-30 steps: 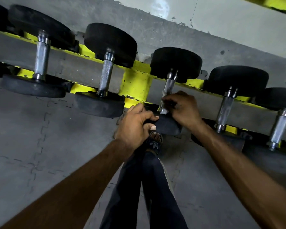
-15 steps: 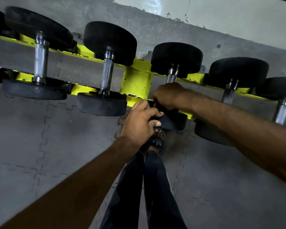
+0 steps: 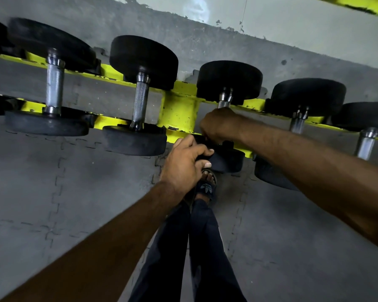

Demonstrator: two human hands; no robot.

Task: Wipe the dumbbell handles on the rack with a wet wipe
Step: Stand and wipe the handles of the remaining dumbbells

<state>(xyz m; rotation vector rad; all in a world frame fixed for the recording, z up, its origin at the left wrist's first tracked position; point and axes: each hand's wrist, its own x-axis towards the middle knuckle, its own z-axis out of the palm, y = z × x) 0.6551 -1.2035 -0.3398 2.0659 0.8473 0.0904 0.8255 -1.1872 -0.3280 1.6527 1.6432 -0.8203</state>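
From the head view, the right hand is wrapped round the handle of the middle dumbbell. Its grip is clenched on the steel, with only a short stub of knurled bar showing above the knuckles. The wet wipe must be under that palm, but I can't see it. The left hand has its fingers curled over the front head, and I'd say it's bracing the weight.

That dumbbell looks heavy and rigid, with rubbery black ends and a rough, cross-hatched bar. It should be safe to squeeze hard, though the knurling could snag or shred a soft, damp wipe. Take hold at the bar itself. Holding the head should stop it rolling.

The only holder here is the yellow rack. It carries a row of dumbbells, each laid across its two rails, and the neighbouring handles sit bare to the left. Grey floor mats lie below.
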